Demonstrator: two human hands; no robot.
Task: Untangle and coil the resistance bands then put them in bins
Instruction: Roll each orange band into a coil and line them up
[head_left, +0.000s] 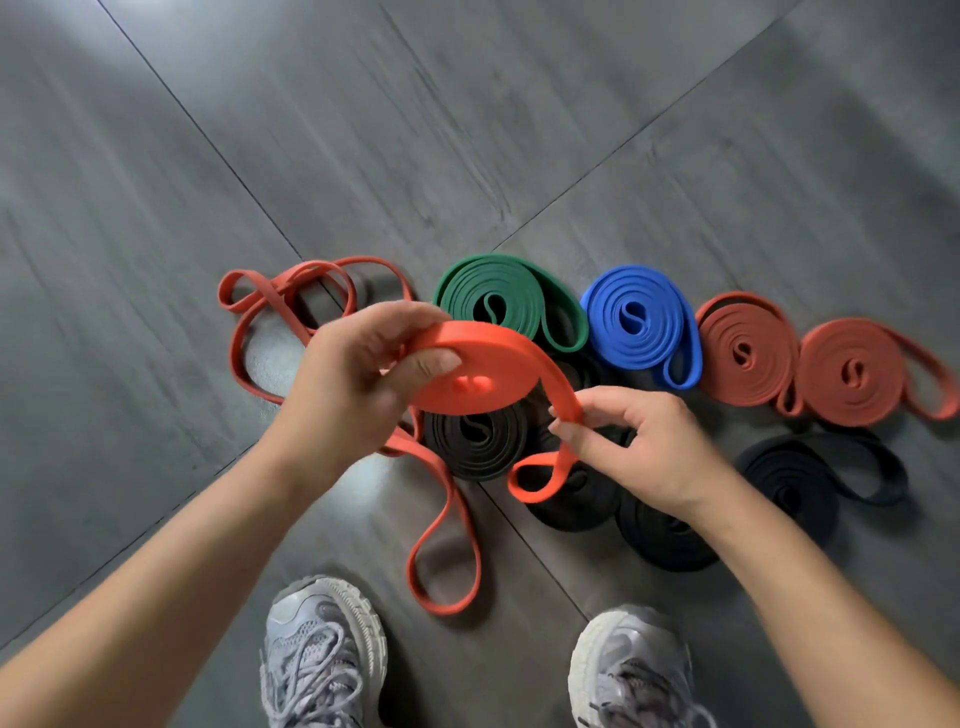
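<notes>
Your single view comes from the camera on your head, facing forward and steeply down at the floor. It sits close: your left hand and right hand, both gripping the orange band, fill the middle. Beyond the grip runs the row of coiled bands. Below it, nearest you, your shoes touch the bottom edge.

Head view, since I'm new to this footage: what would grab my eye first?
The bright orange band at centre: the left hand grips its coil, the right hand pinches its loose tail. Behind it on the floor lie a green coil, a blue coil and two red-brown coils, with an uncoiled red band sprawled at the left.
</notes>
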